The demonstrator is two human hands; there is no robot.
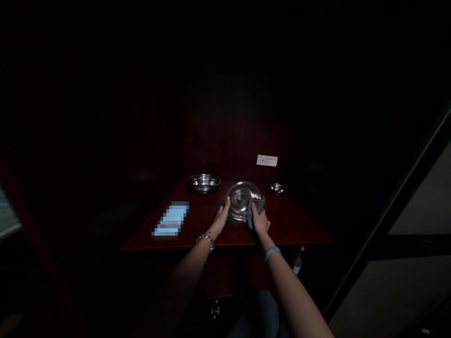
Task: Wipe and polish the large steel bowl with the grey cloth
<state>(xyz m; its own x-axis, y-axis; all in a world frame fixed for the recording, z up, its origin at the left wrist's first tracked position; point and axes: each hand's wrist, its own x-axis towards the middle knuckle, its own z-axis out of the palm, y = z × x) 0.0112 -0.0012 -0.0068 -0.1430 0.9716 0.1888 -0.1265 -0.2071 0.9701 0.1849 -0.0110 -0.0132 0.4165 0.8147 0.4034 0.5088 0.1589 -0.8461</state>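
Note:
A shiny steel bowl (241,199) is tilted up above the dark red table, its round base turned toward me. Gripping its left rim is my left hand (220,219), thumb on the near side and the other fingers hidden behind. My right hand (260,219) is closed on a grey cloth (251,215), which it presses over the bowl's right edge. Behind to the left stand stacked steel bowls (204,183). A smaller steel bowl (277,189) sits at the back right.
The dark red table (292,225) has its front edge just below my wrists. A blurred, bright phone-like rectangle (172,219) lies at the left. On the back wall is a white socket plate (267,160). A bottle (299,263) stands below the table's right side.

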